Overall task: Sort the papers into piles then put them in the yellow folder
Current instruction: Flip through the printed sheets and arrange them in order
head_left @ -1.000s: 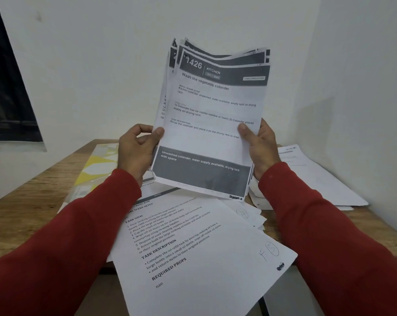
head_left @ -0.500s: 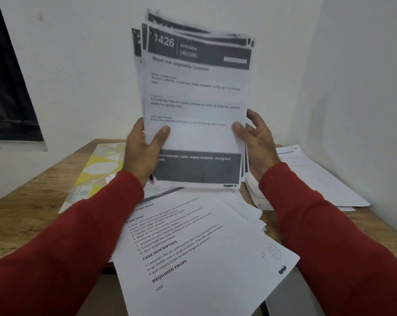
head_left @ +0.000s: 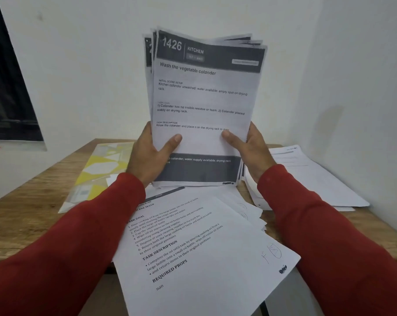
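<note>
Papers [head_left: 204,106] stand upright, long axis vertical, pinched at their lower edges between your left hand [head_left: 150,156] and right hand [head_left: 250,151], thumbs in front. Your yellow folder [head_left: 99,169] lies flat on the table [head_left: 29,215], nearer your left hand.

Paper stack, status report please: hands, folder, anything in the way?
Both hands, left and right, grip the paper stack upright. Yellow folder flat on table, left. Loose sheets overlap its near corner.

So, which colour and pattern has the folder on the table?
Yellow and white geometric shapes on the folder, seen in the head view.
</note>
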### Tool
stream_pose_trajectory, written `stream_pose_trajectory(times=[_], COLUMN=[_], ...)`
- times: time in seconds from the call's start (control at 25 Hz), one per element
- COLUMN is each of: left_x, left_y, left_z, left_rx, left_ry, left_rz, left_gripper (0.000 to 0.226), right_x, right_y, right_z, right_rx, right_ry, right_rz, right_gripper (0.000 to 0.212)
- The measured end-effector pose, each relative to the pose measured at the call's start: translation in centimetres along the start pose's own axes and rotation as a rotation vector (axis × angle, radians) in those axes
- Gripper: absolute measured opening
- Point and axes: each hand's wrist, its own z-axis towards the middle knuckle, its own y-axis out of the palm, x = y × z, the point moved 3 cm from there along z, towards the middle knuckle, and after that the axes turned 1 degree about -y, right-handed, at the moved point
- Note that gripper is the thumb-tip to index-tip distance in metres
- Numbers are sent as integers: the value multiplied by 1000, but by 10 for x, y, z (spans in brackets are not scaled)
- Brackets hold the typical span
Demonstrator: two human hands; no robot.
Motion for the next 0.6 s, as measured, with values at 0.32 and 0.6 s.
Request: stream_pose_trajectory(times=[0.32, 0.6], left_x=[-10, -3], left_y=[3, 4], left_z=[1, -2], left_rx=[-99, -67], left_ry=[-94, -53], left_rz=[52, -46], left_gripper=[19, 28], right_x=[8, 3], right_y=[-2, -4], right_z=[1, 2], right_rx=[-12, 50], right_ry=[48, -4], right_rz=[-49, -44], right_gripper=[45, 47])
